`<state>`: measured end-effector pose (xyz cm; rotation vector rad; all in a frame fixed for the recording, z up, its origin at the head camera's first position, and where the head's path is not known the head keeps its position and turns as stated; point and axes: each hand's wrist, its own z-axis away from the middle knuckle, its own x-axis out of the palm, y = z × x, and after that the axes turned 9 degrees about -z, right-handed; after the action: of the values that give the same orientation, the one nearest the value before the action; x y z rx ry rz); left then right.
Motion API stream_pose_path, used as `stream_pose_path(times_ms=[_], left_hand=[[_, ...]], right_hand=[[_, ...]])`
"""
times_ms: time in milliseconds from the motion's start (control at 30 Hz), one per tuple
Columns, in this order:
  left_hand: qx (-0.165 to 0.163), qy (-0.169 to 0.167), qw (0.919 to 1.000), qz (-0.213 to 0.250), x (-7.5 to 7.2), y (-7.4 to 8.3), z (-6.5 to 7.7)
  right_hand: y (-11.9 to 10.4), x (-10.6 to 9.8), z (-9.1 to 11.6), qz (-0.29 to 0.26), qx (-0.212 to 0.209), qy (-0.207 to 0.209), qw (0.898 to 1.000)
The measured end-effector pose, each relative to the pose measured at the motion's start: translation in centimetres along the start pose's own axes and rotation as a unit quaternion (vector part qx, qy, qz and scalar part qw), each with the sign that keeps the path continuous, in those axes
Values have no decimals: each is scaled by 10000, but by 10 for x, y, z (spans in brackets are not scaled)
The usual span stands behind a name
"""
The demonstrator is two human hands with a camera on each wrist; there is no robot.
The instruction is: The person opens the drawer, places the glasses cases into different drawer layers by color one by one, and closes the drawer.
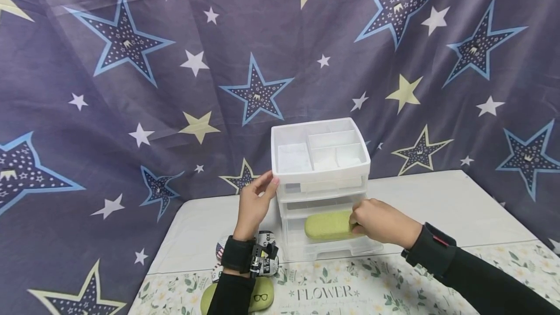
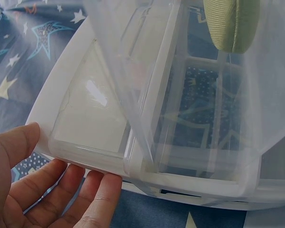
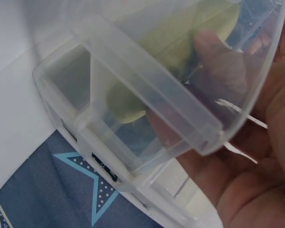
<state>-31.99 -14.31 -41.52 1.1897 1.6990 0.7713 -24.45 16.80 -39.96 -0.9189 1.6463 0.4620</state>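
Beyond tablecloth [image 1: 372, 286] lettered "FLOWER", right hand [image 1: 382, 220] gripping green case [image 1: 329, 225], left hand [image 1: 255, 203] loosely spread against drawer unit [image 1: 321, 178]

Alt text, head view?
A person's right hand holds a green case at the pulled-out bottom drawer of a white drawer unit; the left hand touches the unit's side. Another green case, printed with glasses, lies partly hidden by the left sleeve.

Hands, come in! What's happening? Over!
Right hand holds green case, at open bottom drawer. Left hand touches cabinet. Nothing seen blocking.
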Motion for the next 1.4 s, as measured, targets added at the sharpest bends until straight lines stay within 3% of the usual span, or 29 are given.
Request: stream_pose_path(times_ms=[500, 933, 1167, 1400], left_hand=[[55, -3, 10000, -37, 1, 1, 0], [42, 2, 10000, -23, 0, 0, 0], [-124, 5, 9998, -146, 1, 10, 3], [-72, 19, 9999, -100, 2, -1, -2]], right_hand=[[12, 3, -10, -61, 326, -43, 9994], [30, 8, -23, 188, 192, -66, 9996], [35, 8, -26, 214, 203, -104, 9995], [33, 10, -24, 66, 221, 75, 9997]])
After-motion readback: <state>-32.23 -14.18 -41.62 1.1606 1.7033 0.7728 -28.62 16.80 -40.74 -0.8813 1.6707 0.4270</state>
